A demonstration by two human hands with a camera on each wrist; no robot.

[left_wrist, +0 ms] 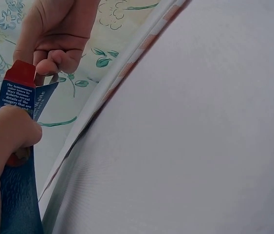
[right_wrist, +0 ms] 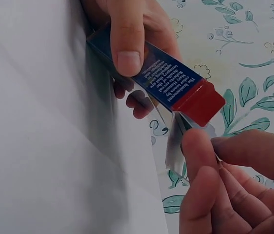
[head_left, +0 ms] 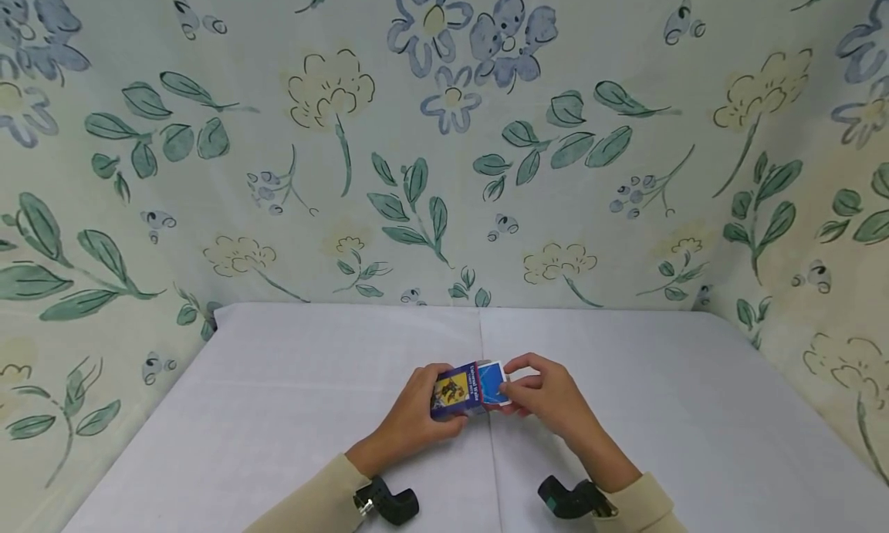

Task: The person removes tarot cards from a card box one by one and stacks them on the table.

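A dark blue card box point(head_left: 454, 392) with a yellow picture and "Universal Waite" lettering is held over the white table. My left hand point(head_left: 411, 419) grips it around the closed end, thumb along the near side. Out of its right end sticks a blue card point(head_left: 491, 382) with a white border; whether more cards lie under it I cannot tell. My right hand point(head_left: 556, 398) pinches that card's outer edge between thumb and fingers. In the right wrist view, a red side flap point(right_wrist: 201, 104) stands out at the box's opened end, beside the right fingertips.
A white cloth point(head_left: 312, 355) with a crease down its middle covers the table. Behind and at both sides hangs floral fabric point(head_left: 417, 278). Black wrist mounts point(head_left: 394, 505) sit at both beige sleeves, low in the head view.
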